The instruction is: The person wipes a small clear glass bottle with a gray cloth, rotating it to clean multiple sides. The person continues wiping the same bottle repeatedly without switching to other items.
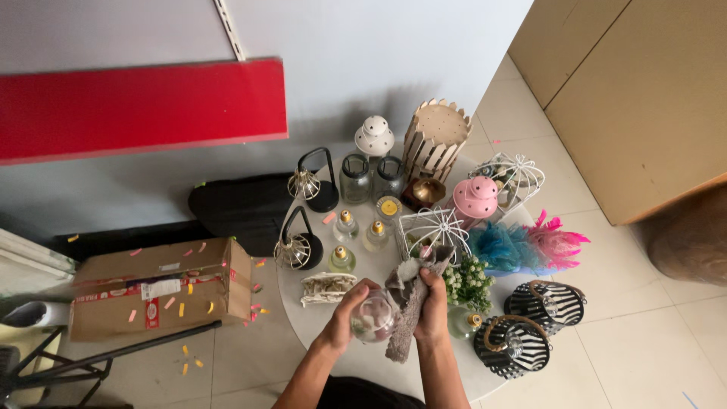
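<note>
Head view, lower centre of frame: left hand (346, 314) cups a round clear glass bottle (372, 319), fingers curled closed around its left side. Right hand (433, 303) grips a grey-brown cloth (407, 303), fingers shut on it, cloth pressed against the bottle's right side and hanging down below the hands. Both hands sit over the near edge of a round white table (318, 322).

Just left of the hands lies a pale woven bundle (326, 287). Right of the right hand, touching close, a small white flower bunch (467, 280). Above the hands, centre frame, 3 small glass bottles with gold caps (357, 235) and a white wire cage (433, 231). Lower right on the table, 2 black-and-white striped lanterns (530, 329). Upper centre, a pale wooden slat holder (434, 140) and a pink lantern (475, 198). Teal and pink feathers (526, 244) at centre right.

Left of frame, on the floor, a cardboard box (155, 291) with coloured paper scraps around it.
</note>
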